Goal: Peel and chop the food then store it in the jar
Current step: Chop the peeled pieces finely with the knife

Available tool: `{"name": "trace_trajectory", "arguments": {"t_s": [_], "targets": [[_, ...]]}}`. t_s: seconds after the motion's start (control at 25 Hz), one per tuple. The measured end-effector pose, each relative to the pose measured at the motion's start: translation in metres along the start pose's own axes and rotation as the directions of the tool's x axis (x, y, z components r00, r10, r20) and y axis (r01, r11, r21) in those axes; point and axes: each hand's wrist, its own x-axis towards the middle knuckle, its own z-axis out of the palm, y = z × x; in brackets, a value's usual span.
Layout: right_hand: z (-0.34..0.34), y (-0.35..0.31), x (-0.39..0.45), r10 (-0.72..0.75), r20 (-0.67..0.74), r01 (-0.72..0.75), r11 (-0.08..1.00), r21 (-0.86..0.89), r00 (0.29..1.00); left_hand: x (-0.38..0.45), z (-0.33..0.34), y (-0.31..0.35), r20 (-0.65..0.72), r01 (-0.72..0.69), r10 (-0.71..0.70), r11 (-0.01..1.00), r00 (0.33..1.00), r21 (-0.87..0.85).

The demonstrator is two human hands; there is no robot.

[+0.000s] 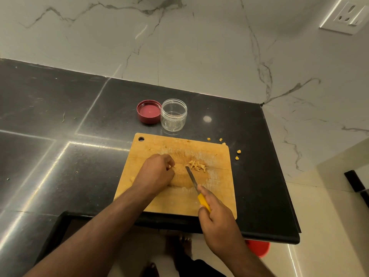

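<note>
The right hand [215,212] grips the yellow handle of the knife [192,179], whose blade runs up and leftward from those fingers, its tip just left of the pile of chopped pieces [197,166] on the board [179,200]. The left hand [157,171] lies curled left of the blade; whether it pinches an uncut bit I cannot tell. The empty jar [173,114] stands beyond the board, past both hands, so the pile is nearer the knife hand.

Left hand [157,170] curled, knuckles up; right hand [214,214] w/ fingers wrapped tight, forefinger extended.
</note>
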Motion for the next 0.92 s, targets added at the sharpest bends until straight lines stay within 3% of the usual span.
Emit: {"name": "trace_trajectory", "arguments": {"t_s": [0.16,0.24,0.32,0.36,0.44,0.52,0.6,0.68,0.92], "targets": [[-0.007,0.002,0.001,0.012,-0.029,-0.008,0.993,0.116,0.999,-0.002,0.0,0.008,-0.026,-0.025,0.024,0.999,0.999,-0.029],[-0.01,0.002,0.0,-0.01,-0.036,0.015,0.99,0.142,0.999,-0.001,-0.003,0.017,0.023,0.032,-0.027,0.963,0.999,-0.267],[-0.013,0.0,0.0,-0.033,-0.02,0.036,0.987,0.156,0.999,0.002,-0.01,0.03,0.257,0.263,-0.127,0.748,0.958,-0.61],[-0.014,0.0,0.0,-0.035,-0.006,0.036,0.986,0.163,0.999,0.004,-0.014,0.035,0.37,0.359,-0.119,0.625,0.921,-0.693],[-0.016,0.0,0.0,-0.03,0.0,0.029,0.985,0.169,1.0,0.01,-0.016,0.04,0.415,0.387,-0.079,0.551,0.906,-0.739],[-0.018,0.006,0.0,-0.01,-0.022,0.013,0.986,0.165,1.0,0.021,-0.014,0.045,0.33,0.331,-0.12,0.613,0.936,-0.717],[-0.019,0.015,0.0,0.018,-0.038,-0.012,0.987,0.159,0.999,0.035,-0.011,0.052,0.215,0.253,-0.149,0.744,0.965,-0.618],[-0.021,0.022,0.0,0.046,-0.031,-0.041,0.987,0.157,0.998,0.047,-0.008,0.067,0.16,0.151,-0.08,0.854,0.984,-0.499],[-0.022,0.027,0.001,0.085,-0.018,-0.081,0.984,0.16,0.996,0.064,-0.014,0.092,0.155,-0.054,0.098,0.962,0.983,-0.268]]}}
